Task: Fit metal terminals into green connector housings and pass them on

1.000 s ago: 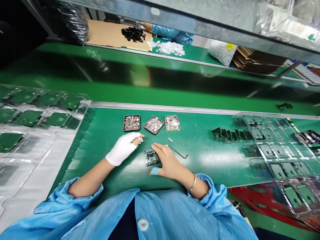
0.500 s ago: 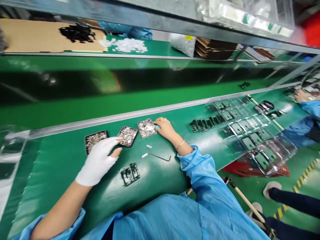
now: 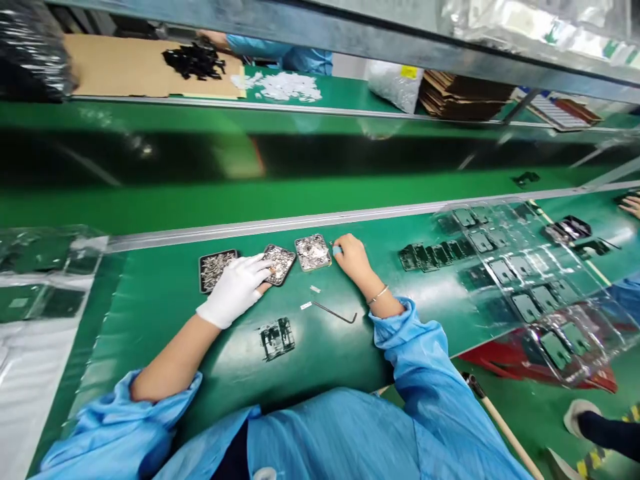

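My left hand [image 3: 235, 290], in a white glove with bare fingertips, reaches over the middle small dark tray [image 3: 286, 257]. Its fingers are stretched out, the tips among small silvery metal parts. Left of it, partly covered by the glove, sits another dark tray [image 3: 214, 268] of small metal parts. My right hand [image 3: 353, 259], with a blue cover on one finger, rests on the table just right of a third tray [image 3: 313, 252] of silvery pieces. Its fingers are curled together; whatever is in their tips is too small to name.
Nearer me lie a hex key [image 3: 335, 312], small white labels [image 3: 306, 305] and a dark green frame-like part [image 3: 277, 339]. To the right stand a row of dark parts [image 3: 435, 255] and clear blister trays [image 3: 520, 270]. A co-worker's hand [image 3: 631, 204] shows at the far right.
My left hand has moved forward and right, its fingers now over the middle tray. My right hand has drawn slightly off the third tray, fingers more curled. The view has shifted left.
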`<state>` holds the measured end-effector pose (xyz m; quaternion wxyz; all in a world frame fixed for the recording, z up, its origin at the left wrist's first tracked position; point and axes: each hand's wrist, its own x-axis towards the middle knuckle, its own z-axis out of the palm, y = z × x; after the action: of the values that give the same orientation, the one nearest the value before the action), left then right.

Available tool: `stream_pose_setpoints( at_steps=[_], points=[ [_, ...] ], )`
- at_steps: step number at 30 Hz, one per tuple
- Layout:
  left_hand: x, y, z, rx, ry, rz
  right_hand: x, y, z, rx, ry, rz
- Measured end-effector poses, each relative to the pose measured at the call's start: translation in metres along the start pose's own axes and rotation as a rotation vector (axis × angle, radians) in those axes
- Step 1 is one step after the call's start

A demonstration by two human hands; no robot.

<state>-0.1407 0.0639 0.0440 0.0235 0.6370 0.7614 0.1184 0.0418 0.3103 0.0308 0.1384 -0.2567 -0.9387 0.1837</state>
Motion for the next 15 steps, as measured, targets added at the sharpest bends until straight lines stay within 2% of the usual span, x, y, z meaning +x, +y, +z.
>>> stream_pose_setpoints(
  at_steps=[4,8,12,15],
  points=[
    [0.002,0.006,-0.001,-0.005,0.005,-0.006,-0.002,-0.006,-0.005,0.089,0.076,-0.060],
    [0.003,0.012,0.000,0.015,0.015,-0.046,-0.007,-0.019,-0.005,0.160,0.061,-0.169],
    [0.003,0.016,0.002,0.004,0.037,-0.064,-0.015,-0.020,-0.009,0.221,0.085,-0.148],
    [0.003,0.016,0.003,0.004,0.064,-0.046,-0.024,-0.017,-0.009,0.259,0.100,-0.052]
  ],
)
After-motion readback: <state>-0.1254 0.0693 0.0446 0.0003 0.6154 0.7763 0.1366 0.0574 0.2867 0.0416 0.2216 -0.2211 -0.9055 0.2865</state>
